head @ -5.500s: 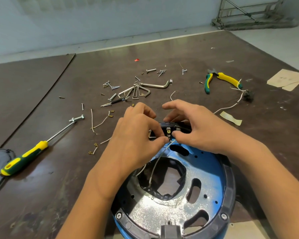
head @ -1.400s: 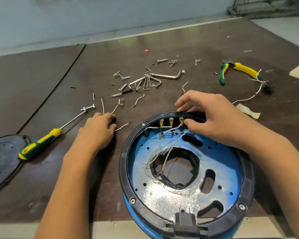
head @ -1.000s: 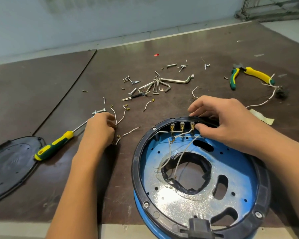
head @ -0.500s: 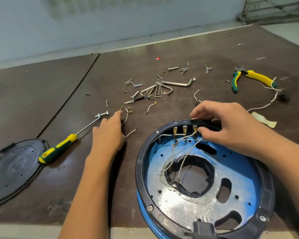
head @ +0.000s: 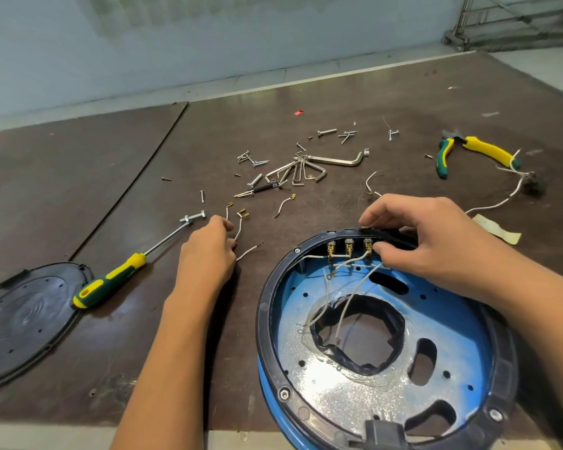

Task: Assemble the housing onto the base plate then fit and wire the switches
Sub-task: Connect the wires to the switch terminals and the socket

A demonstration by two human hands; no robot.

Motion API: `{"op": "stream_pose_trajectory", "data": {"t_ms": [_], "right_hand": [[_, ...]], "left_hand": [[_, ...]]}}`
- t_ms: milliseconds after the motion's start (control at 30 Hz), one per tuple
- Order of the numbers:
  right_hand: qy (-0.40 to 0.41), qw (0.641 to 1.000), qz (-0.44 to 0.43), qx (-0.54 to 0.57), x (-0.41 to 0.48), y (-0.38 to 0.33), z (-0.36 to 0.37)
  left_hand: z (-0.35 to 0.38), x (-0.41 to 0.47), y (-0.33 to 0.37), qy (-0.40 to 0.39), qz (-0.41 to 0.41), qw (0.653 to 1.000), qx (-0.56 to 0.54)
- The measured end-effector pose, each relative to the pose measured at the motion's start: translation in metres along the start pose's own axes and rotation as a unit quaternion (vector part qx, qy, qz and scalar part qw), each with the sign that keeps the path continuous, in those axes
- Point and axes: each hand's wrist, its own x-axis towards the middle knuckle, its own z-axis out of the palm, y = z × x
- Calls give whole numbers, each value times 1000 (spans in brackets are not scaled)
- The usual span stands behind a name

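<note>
Lower left: black cover disc and yellow-green screwdriver lie idle. Centre-left: left hand, fingers curled over loose jumper wires on table; pinching one or not, cannot tell. Right of centre: black housing ring seated on blue base plate, three switches at ring's upper rim, white leads trailing inward. Right hand pinches ring beside switches, thumb inside. Risks: short jumper slips from fingertips; thumb snags leads, pulls fitted connector off.

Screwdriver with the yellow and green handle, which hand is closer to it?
Left. The left hand lies just right of the screwdriver, by its shaft tip; the right hand is farther right, pinching the far edge of the black housing rim.
</note>
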Motion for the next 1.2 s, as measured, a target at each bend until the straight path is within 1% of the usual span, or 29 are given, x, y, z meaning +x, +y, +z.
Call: {"op": "stream_pose_trajectory", "data": {"t_ms": [100, 167, 233, 333, 433, 500, 567, 667, 733, 867, 933, 1000, 1067, 1133, 1200], "right_hand": [[-1, 1000, 0, 0, 0, 0, 0], [-1, 1000, -1, -2, 1, -1, -1], [0, 1000, -4, -3, 1, -1, -1], [3, 1000, -7, -9, 2, 0, -1], [8, 1000, -13, -12, 2, 3, -1], [18, 1000, -19, -1, 2, 1, -1], [43, 998, -34, 22, 2, -5, -3], [75, 989, -64, 105, 0, -20, -6], [78, 982, -79, 151, -1, -32, -8], [72, 981, -95, 155, -1, -42, -2], [94, 979, -99, 152, 0, -41, 3], [114, 977, -94, 155, 0, -39, 4], [113, 976, -78, 167, 1, -36, 2], [92, 978, -64, 174, 1, -34, 2], [65, 980, -60, 179, 1, -36, 4]], "left_hand": [[-2, 0, 3, 25, -21, 996, -83], [-8, -1, 8, 65, -16, 987, -148], [-19, -4, 13, 72, -5, 972, -224], [-46, -14, 14, 10, 20, 925, -378], [-73, -28, 17, -50, 71, 883, -461], [-82, -36, 24, -69, 100, 876, -467], [-86, -43, 33, -81, 117, 879, -455], [-89, -52, 44, -99, 127, 882, -442], [-92, -56, 48, -119, 130, 882, -436], [-95, -62, 56, -183, 139, 869, -438], [-97, -65, 60, -220, 137, 858, -443], [-100, -68, 63, -240, 135, 849, -450], [-104, -72, 67, -234, 162, 859, -426], [-105, -76, 76, -210, 208, 885, -360], [-99, -81, 91, -165, 234, 916, -281]]}}
